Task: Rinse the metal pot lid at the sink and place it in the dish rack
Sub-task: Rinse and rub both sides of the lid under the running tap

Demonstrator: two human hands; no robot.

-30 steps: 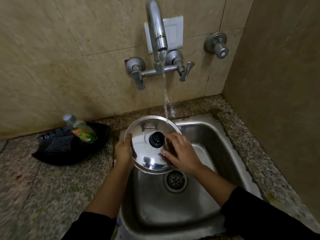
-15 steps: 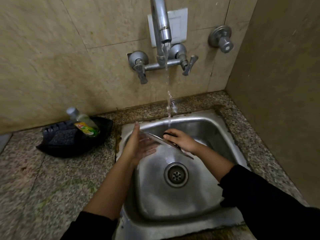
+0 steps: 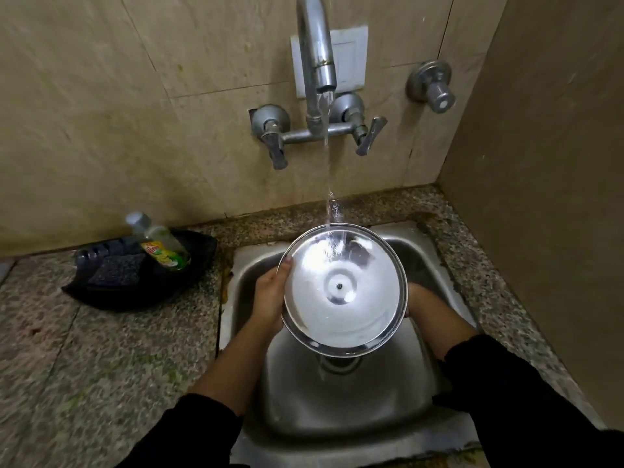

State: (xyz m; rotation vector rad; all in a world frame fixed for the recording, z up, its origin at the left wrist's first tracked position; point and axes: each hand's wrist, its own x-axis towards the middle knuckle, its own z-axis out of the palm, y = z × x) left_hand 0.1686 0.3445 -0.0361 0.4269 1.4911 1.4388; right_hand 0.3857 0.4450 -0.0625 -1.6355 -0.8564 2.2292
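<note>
The round metal pot lid is held over the steel sink with its shiny underside facing up at me; its knob is hidden below. Water from the wall tap falls onto the lid's far edge. My left hand grips the lid's left rim, thumb on the edge. My right hand holds the right rim, mostly hidden behind the lid. No dish rack is in view.
A black tray on the granite counter left of the sink holds a scrub pad and a dish soap bottle. Tiled walls close in behind and on the right. A separate valve sticks out at the upper right.
The lid has been flipped: one second ago its knob side faced me, half a second ago it was edge-on, now its underside faces up under the stream.
</note>
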